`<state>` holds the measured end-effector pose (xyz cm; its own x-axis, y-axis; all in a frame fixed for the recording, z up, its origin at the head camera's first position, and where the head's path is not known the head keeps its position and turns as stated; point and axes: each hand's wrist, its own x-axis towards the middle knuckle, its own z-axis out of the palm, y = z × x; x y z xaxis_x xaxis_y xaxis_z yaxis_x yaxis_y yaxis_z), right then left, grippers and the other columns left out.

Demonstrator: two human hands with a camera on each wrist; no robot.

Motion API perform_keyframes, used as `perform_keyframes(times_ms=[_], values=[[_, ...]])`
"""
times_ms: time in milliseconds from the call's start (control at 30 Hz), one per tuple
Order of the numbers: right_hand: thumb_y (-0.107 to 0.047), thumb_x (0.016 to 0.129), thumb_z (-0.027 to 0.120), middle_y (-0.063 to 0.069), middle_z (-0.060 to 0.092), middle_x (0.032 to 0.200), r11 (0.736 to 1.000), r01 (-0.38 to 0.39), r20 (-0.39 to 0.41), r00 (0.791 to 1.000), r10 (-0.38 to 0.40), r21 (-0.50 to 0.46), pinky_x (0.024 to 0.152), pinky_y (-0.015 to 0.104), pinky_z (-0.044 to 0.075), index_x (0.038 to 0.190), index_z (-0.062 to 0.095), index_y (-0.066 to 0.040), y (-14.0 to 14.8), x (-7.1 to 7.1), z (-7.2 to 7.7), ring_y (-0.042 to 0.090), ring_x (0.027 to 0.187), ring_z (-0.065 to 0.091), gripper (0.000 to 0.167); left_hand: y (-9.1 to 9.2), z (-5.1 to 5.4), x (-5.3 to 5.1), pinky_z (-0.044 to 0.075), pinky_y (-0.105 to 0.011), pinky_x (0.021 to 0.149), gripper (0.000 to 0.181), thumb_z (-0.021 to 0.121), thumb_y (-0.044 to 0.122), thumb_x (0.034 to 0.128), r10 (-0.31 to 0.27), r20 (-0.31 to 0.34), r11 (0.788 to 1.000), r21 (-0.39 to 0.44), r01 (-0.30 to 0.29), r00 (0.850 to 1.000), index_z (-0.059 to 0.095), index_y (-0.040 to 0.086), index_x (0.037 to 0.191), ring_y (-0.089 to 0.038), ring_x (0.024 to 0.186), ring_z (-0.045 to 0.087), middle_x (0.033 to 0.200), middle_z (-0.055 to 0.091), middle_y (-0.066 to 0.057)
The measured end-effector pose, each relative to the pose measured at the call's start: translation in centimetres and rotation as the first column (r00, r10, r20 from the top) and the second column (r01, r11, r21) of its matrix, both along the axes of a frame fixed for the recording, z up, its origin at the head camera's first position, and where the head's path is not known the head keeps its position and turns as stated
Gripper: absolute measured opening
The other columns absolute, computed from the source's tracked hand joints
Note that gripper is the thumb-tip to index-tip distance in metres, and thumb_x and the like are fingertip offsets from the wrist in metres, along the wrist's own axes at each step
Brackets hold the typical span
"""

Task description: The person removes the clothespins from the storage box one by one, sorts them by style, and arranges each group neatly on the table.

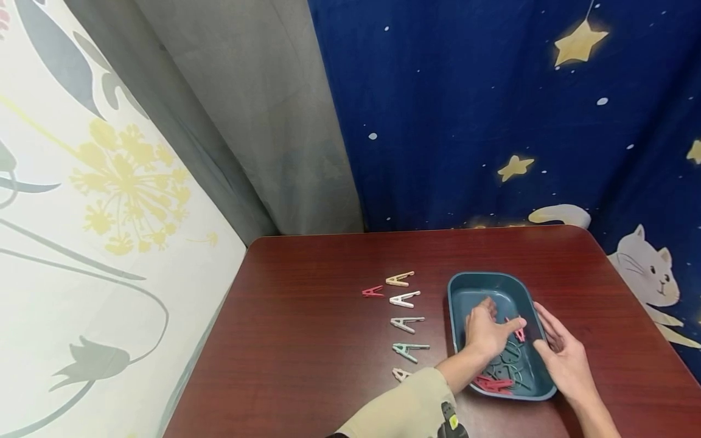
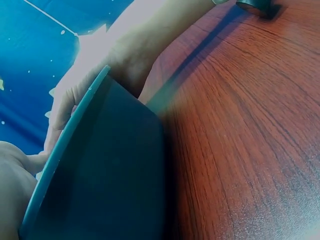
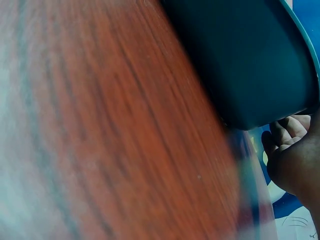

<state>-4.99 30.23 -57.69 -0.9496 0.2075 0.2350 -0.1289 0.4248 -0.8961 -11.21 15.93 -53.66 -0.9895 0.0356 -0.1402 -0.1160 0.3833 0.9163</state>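
Observation:
A dark teal plastic tray [image 1: 460, 286] stands on the table. My left hand [image 1: 486, 333] reaches down into it, thumb spread away from the fingers, beside a pink clothespin [image 1: 520, 334]. At the tray's right side my right hand [image 1: 564, 356] grips the wall, with its thumb over the rim and fingers outside. Red clothespins [image 1: 495, 384] and dark green clips [image 1: 506, 368] lie in the tray's near part. To the left lie a small red clothespin [image 1: 373, 292] and a column of others: yellow [image 1: 398, 280], white [image 1: 404, 300], grey [image 1: 406, 324], green [image 1: 409, 351] and off-white [image 1: 401, 374], partly hidden by the sleeve.
The reddish-brown wooden table [image 1: 306, 340] bears everything. Behind it hang a grey curtain [image 1: 263, 121] and a blue starry curtain [image 1: 465, 109]. A white floral wall [image 1: 82, 243] borders the table's left side.

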Motion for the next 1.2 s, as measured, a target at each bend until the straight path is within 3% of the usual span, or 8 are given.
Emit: perform_keyframes(times_ms=[200, 500, 967, 1200], values=[[0.009, 0.1, 0.058, 0.004, 0.051, 0.157, 1.0, 0.0, 0.002, 1.0, 0.0, -0.009, 0.088, 0.004, 0.046, 0.162, 0.042, -0.006, 0.03, 0.03, 0.11, -0.018, 0.121, 0.052, 0.066, 0.37, 0.07, 0.4, 0.056, -0.023, 0.092, 0.068, 0.099, 0.026, 0.0775, -0.018, 0.026, 0.998, -0.067, 0.02, 0.999, 0.071, 0.006, 0.136, -0.005, 0.107, 0.071, 0.117, 0.079, 0.001], [0.011, 0.099, 0.056, -0.009, 0.05, 0.156, 1.0, -0.012, -0.011, 1.0, 0.012, -0.012, 0.088, 0.004, 0.047, 0.163, 0.041, -0.005, 0.1, 0.06, 0.08, -0.018, 0.122, 0.051, 0.067, 0.46, 0.07, 0.73, 0.055, -0.02, 0.091, 0.068, 0.099, 0.025, 0.0766, -0.054, 0.046, 0.993, -0.102, 0.058, 0.997, 0.072, 0.01, 0.137, 0.0, 0.104, 0.07, 0.114, 0.079, 0.006], [0.011, 0.101, 0.056, -0.012, 0.049, 0.156, 0.999, -0.02, -0.016, 1.0, 0.019, -0.032, 0.091, 0.004, 0.045, 0.163, 0.041, -0.004, 0.18, 0.07, 0.01, -0.018, 0.125, 0.05, 0.066, 0.48, -0.08, 0.79, 0.055, -0.016, 0.087, 0.065, 0.099, 0.015, 0.0762, -0.11, 0.051, 0.992, -0.06, 0.113, 0.993, 0.072, 0.009, 0.136, 0.0, 0.101, 0.072, 0.118, 0.078, 0.005], [0.009, 0.101, 0.058, -0.008, 0.049, 0.158, 0.999, -0.022, -0.004, 1.0, 0.022, -0.028, 0.09, 0.003, 0.044, 0.163, 0.04, -0.006, 0.24, -0.02, -0.13, -0.018, 0.125, 0.049, 0.066, 0.59, -0.25, 0.81, 0.044, -0.016, 0.101, 0.056, 0.098, 0.02, 0.0781, -0.183, 0.029, 0.975, -0.122, 0.185, 0.983, 0.076, 0.012, 0.129, 0.004, 0.093, 0.072, 0.11, 0.079, 0.011]])
